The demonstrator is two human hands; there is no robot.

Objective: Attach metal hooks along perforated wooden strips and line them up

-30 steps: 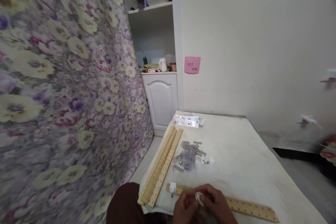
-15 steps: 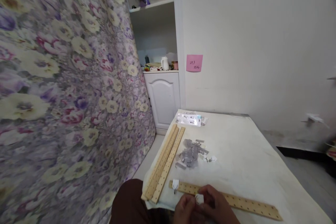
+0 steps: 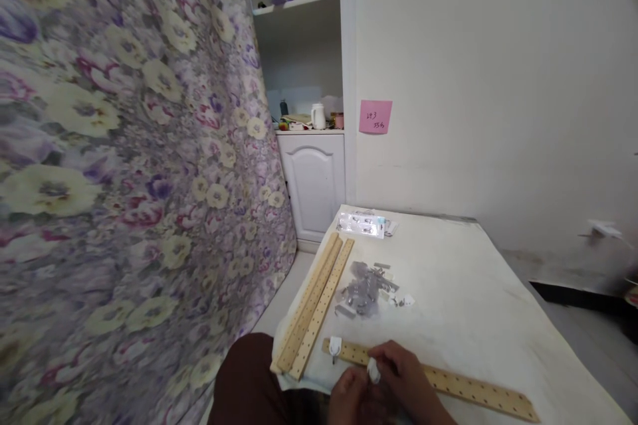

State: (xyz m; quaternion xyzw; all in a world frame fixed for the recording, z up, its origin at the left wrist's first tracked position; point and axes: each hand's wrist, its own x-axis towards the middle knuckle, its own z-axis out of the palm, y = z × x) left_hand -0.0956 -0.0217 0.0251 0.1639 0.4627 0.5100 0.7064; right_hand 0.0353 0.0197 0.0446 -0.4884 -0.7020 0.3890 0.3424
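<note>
Near the front edge of the table, a white adhesive hook (image 3: pixel 373 370), turned partly edge-on, is pinched in the fingers of my right hand (image 3: pixel 406 378). Close against it, my left hand (image 3: pixel 347 393) is closed with its fingertips together; whatever they grip is too small to make out. Beneath and behind both hands lies a perforated wooden strip (image 3: pixel 473 390), its middle partly covered by my right hand. Another white hook (image 3: pixel 335 346) sits on that strip's left end, its metal hook pointing toward me.
Several perforated wooden strips (image 3: pixel 319 312) lie side by side along the table's left edge. A pile of small grey clear packets and metal pieces (image 3: pixel 366 291) is mid-table, with white hooks (image 3: pixel 406 300) beside it. Blister packaging (image 3: pixel 361 224) lies at the back. My knee (image 3: pixel 249 378) is left.
The hook between my hands has turned from showing its flat face to a narrower, tilted side. My right hand has shifted slightly left and up. The whole view has moved a little.
</note>
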